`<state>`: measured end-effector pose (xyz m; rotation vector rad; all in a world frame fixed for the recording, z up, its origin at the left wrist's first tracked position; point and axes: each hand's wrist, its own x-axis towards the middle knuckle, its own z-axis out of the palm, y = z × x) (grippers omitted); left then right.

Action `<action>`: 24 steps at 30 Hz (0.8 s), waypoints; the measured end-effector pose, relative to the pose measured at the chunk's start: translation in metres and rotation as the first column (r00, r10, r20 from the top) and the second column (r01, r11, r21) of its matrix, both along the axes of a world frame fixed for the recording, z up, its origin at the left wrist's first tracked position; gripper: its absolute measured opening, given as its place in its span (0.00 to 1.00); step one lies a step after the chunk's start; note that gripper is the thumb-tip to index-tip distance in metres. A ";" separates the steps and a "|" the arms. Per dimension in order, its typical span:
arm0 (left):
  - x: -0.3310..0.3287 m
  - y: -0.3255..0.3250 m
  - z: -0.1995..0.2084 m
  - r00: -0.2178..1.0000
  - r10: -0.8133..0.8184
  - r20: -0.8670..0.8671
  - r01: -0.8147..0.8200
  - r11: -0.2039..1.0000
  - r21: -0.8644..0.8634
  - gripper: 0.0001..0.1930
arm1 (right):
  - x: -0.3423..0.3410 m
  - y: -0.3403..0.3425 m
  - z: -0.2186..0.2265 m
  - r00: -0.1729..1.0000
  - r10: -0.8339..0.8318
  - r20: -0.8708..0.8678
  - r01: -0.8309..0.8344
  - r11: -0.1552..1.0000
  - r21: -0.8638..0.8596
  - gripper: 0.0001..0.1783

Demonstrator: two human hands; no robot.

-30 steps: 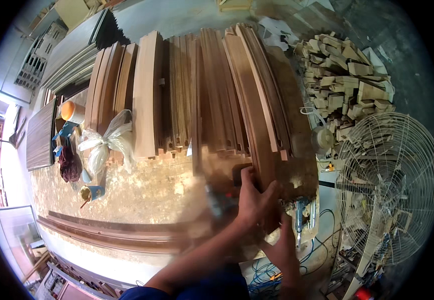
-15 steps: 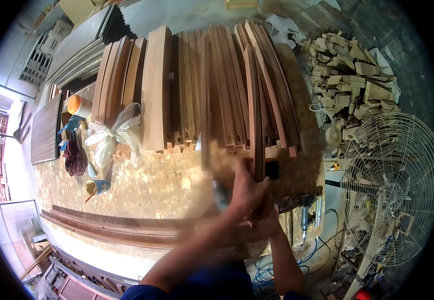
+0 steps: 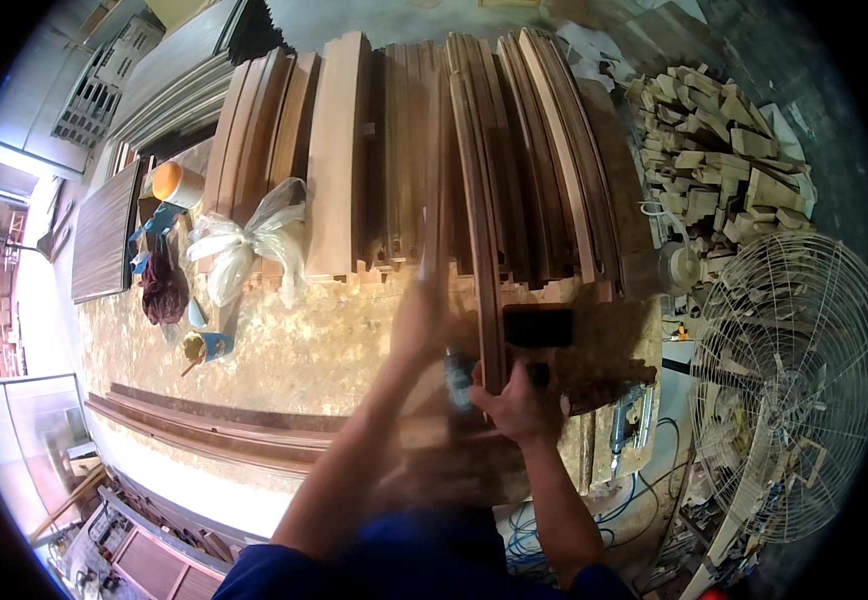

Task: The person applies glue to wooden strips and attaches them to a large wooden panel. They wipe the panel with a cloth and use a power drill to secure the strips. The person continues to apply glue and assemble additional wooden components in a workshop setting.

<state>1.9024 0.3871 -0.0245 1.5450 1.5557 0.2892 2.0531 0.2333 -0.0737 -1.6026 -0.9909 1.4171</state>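
Observation:
My right hand [image 3: 520,408] is closed around the near end of a long brown wooden strip [image 3: 480,220]. This strip points away from me over a row of upright-looking wooden pieces [image 3: 402,160] laid side by side. Just left of it, my left hand [image 3: 420,322] is smeared by motion, so its fingers do not show clearly. Another strip [image 3: 437,170], also blurred, runs away from that hand; whether the hand grips it I cannot tell. A black rectangular object [image 3: 539,327] lies right of the held strip. Between my forearms is a grey-teal object [image 3: 457,378], partly blurred.
A clear plastic bag [image 3: 246,245], an orange-lidded white tub [image 3: 178,185] and a small blue cup [image 3: 216,346] stand left on the worktable [image 3: 284,350]. Long strips [image 3: 224,430] lie along its near edge. Right are a blue tool [image 3: 619,425], a caged fan [image 3: 779,390] and piled offcuts [image 3: 719,150].
My left hand has come off the strip in my right hand and moved left and away from me. The held strip has shifted left, its far end now farther away. The view has turned slightly.

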 end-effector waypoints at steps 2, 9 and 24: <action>-0.030 -0.056 -0.038 0.982 0.145 0.121 -0.141 0.989 -0.042 0.27 | -0.022 0.003 0.008 0.996 0.005 -0.088 -0.001 0.999 0.048 0.32; -0.050 -0.136 -0.065 0.727 0.313 0.611 -0.164 0.943 -0.288 0.26 | -0.056 -0.025 0.021 0.989 -0.042 -0.140 0.052 0.997 0.064 0.40; -0.066 -0.128 -0.072 0.915 0.222 0.336 -0.272 0.956 0.111 0.22 | -0.064 -0.011 0.013 0.986 -0.084 -0.144 0.091 0.995 0.047 0.30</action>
